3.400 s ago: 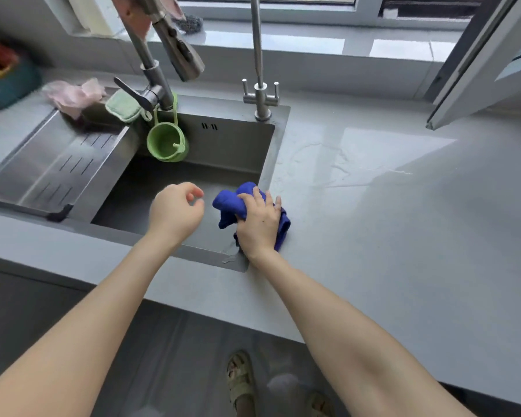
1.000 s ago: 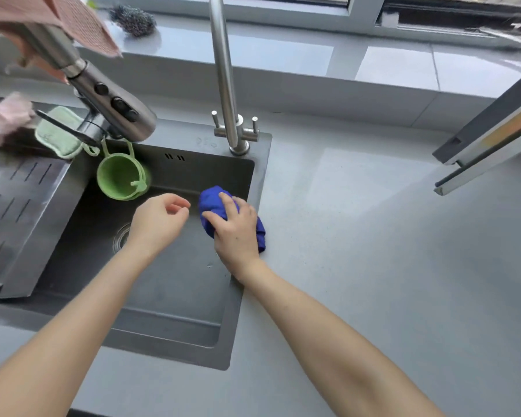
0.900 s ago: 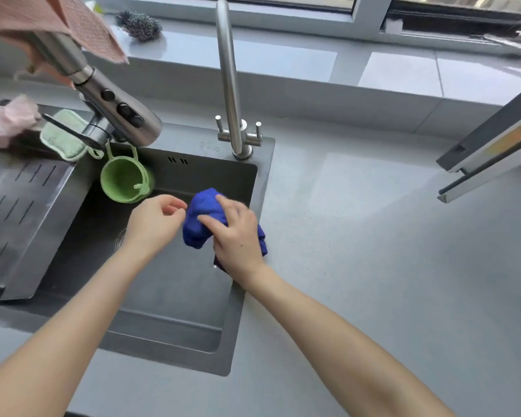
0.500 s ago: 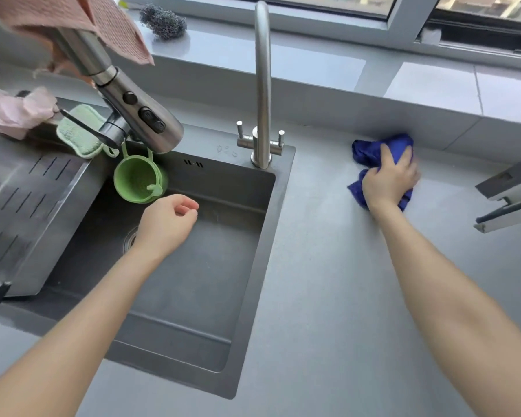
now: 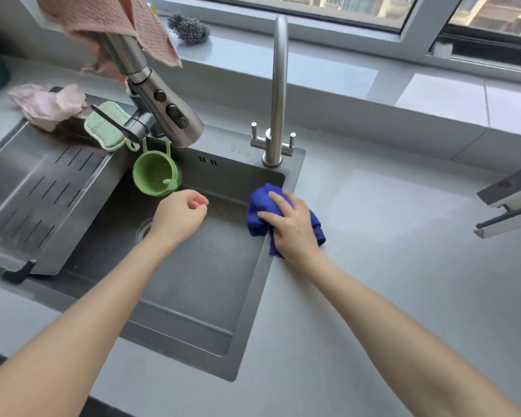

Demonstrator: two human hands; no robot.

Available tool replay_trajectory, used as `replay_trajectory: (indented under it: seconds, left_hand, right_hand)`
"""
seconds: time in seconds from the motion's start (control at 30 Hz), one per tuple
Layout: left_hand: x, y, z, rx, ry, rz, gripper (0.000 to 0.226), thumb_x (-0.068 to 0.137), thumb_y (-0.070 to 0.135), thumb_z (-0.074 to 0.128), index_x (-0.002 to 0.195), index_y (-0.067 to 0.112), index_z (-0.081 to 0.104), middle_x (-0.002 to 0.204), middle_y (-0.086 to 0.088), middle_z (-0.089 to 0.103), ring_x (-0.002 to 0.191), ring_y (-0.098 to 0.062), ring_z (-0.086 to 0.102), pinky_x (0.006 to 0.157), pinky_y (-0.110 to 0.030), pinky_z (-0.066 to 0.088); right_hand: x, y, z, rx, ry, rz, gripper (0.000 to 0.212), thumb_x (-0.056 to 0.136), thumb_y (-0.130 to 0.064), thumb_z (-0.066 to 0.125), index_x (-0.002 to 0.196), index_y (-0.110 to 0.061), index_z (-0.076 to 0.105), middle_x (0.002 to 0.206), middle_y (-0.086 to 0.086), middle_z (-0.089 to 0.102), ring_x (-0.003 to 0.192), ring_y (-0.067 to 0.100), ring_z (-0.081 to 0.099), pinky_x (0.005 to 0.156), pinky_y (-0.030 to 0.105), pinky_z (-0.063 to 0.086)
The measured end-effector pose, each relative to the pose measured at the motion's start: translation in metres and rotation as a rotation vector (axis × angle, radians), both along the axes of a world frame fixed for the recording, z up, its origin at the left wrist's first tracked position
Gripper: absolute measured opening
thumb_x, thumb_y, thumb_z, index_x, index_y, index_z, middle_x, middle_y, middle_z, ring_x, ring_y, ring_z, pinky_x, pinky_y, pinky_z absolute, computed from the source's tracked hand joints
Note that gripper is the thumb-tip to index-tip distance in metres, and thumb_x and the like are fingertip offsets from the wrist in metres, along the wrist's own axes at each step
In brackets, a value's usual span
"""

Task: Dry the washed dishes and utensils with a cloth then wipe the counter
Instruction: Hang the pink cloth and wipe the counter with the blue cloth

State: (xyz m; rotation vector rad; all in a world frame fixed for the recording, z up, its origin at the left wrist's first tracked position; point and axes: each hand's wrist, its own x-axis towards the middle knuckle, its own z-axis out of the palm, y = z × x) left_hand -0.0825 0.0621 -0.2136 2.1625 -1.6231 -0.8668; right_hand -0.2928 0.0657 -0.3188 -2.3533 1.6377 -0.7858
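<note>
My right hand grips a bunched blue cloth and presses it down on the right rim of the steel sink, where the rim meets the grey counter. Part of the cloth hangs over the rim into the basin. My left hand hovers over the basin with its fingers loosely curled, holding nothing. No dishes or utensils are in view.
A tall tap stands at the sink's back right corner, just behind the cloth. A pull-out sprayer draped with a pink cloth, a green strainer cup, a green sponge and a drainer tray lie left. An open window frame juts in at right.
Half a second ago my right hand had the cloth far back on the counter near the wall. It has swept the cloth back left to the sink's rim. My left hand stayed over the basin.
</note>
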Motion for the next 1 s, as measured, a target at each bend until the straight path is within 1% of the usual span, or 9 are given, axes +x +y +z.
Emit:
replay_trajectory:
  seconds: [0.1, 0.2, 0.33, 0.4, 0.47, 0.57, 0.67, 0.8, 1.0]
  left_hand:
    - [0.000, 0.004, 0.004, -0.010, -0.012, -0.017, 0.023, 0.087, 0.012, 0.052, 0.103, 0.013, 0.069, 0.099, -0.006, 0.066, 0.097, -0.022, 0.059, 0.078, -0.023, 0.036]
    - [0.002, 0.010, 0.007, -0.010, -0.003, -0.070, 0.022, 0.087, 0.012, 0.052, 0.102, 0.014, 0.069, 0.098, -0.006, 0.067, 0.093, -0.021, 0.058, 0.077, -0.023, 0.036]
    - [0.015, 0.009, 0.010, -0.026, 0.044, -0.116, 0.021, 0.087, 0.014, 0.052, 0.100, 0.017, 0.069, 0.093, -0.002, 0.066, 0.080, -0.018, 0.057, 0.065, -0.024, 0.038]
    - [0.024, 0.012, 0.009, -0.032, 0.070, -0.144, 0.020, 0.087, 0.014, 0.052, 0.098, 0.018, 0.068, 0.092, -0.001, 0.065, 0.079, -0.018, 0.057, 0.061, -0.019, 0.039]
    - [0.037, 0.016, 0.008, -0.032, 0.086, -0.187, 0.019, 0.087, 0.014, 0.052, 0.097, 0.018, 0.068, 0.091, -0.001, 0.065, 0.081, -0.019, 0.058, 0.062, -0.021, 0.040]
    - [0.063, 0.024, 0.007, -0.038, 0.088, -0.251, 0.019, 0.087, 0.014, 0.053, 0.097, 0.018, 0.068, 0.091, 0.000, 0.065, 0.090, -0.017, 0.058, 0.073, -0.026, 0.039]
    - [0.090, 0.034, 0.005, -0.038, 0.090, -0.294, 0.019, 0.087, 0.014, 0.054, 0.098, 0.017, 0.068, 0.090, 0.000, 0.064, 0.090, -0.017, 0.058, 0.077, -0.026, 0.038]
    - [0.117, 0.047, 0.005, -0.015, 0.088, -0.362, 0.020, 0.086, 0.012, 0.053, 0.099, 0.015, 0.069, 0.087, 0.000, 0.064, 0.090, -0.020, 0.059, 0.076, -0.027, 0.039]
    - [0.136, 0.063, 0.014, -0.029, 0.133, -0.404, 0.020, 0.086, 0.013, 0.054, 0.098, 0.014, 0.069, 0.092, -0.005, 0.066, 0.093, -0.025, 0.062, 0.087, -0.037, 0.050]
  right_hand:
    - [0.008, 0.049, 0.000, 0.077, -0.028, 0.200, 0.036, 0.079, -0.005, 0.042, 0.088, -0.014, 0.076, 0.118, 0.019, 0.065, 0.104, 0.048, 0.058, 0.088, 0.053, 0.047]
    - [-0.009, 0.094, 0.019, 0.187, -0.189, 0.224, 0.047, 0.077, 0.000, 0.036, 0.105, -0.016, 0.071, 0.129, 0.017, 0.056, 0.115, 0.034, 0.052, 0.097, 0.038, 0.043]
    - [-0.084, 0.115, 0.057, 0.175, -0.515, -0.362, 0.050, 0.080, 0.002, 0.036, 0.115, -0.017, 0.066, 0.136, 0.006, 0.043, 0.120, 0.012, 0.049, 0.094, 0.024, 0.048]
    - [-0.140, 0.127, 0.062, 0.139, -0.401, -0.709, 0.053, 0.082, 0.000, 0.035, 0.124, -0.020, 0.061, 0.139, 0.007, 0.040, 0.126, 0.022, 0.046, 0.103, 0.032, 0.042]
    - [-0.180, 0.156, 0.052, 0.248, -0.244, -1.000, 0.053, 0.084, -0.001, 0.036, 0.132, -0.014, 0.056, 0.147, 0.015, 0.034, 0.133, 0.033, 0.037, 0.110, 0.032, 0.029]
    - [-0.167, 0.201, 0.021, 0.301, -0.085, -1.178, 0.058, 0.077, -0.011, 0.032, 0.128, -0.006, 0.060, 0.148, 0.024, 0.033, 0.132, 0.045, 0.034, 0.111, 0.047, 0.029]
    - [-0.080, 0.224, 0.002, 0.171, 0.036, -1.090, 0.058, 0.075, -0.016, 0.029, 0.118, -0.004, 0.066, 0.140, 0.029, 0.043, 0.123, 0.049, 0.042, 0.104, 0.055, 0.035]
    - [0.070, 0.242, 0.001, 0.066, 0.027, -0.786, 0.047, 0.080, -0.012, 0.037, 0.114, -0.012, 0.069, 0.136, 0.020, 0.051, 0.121, 0.040, 0.043, 0.102, 0.052, 0.040]
    - [0.240, 0.221, 0.013, 0.203, -0.114, -0.502, 0.036, 0.080, -0.011, 0.045, 0.100, -0.018, 0.074, 0.131, 0.015, 0.057, 0.119, 0.039, 0.050, 0.104, 0.054, 0.038]
